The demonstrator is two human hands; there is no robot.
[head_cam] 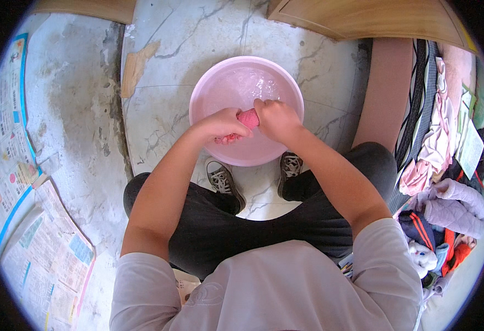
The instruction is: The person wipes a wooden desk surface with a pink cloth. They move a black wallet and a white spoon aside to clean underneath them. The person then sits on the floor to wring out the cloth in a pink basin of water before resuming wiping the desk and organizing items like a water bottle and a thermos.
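Note:
A pink cloth (248, 118), bunched into a tight roll, is held between my two hands above a pink plastic basin (195, 97). My left hand (224, 124) grips its lower left part, and an end of the cloth shows below the fingers. My right hand (278, 120) is closed around the upper right end, palm side hidden. Clear water (242, 85) with bright reflections lies in the basin. The basin stands on the floor in front of my sneakers (222, 178).
Marble-patterned tiles (163, 120) surround the basin. Printed posters (10, 136) hang on the stained wall (76, 91) at left. To the right is a bed edge (384, 91) with piled clothes (453, 207). Wooden furniture (366, 18) stands at the top.

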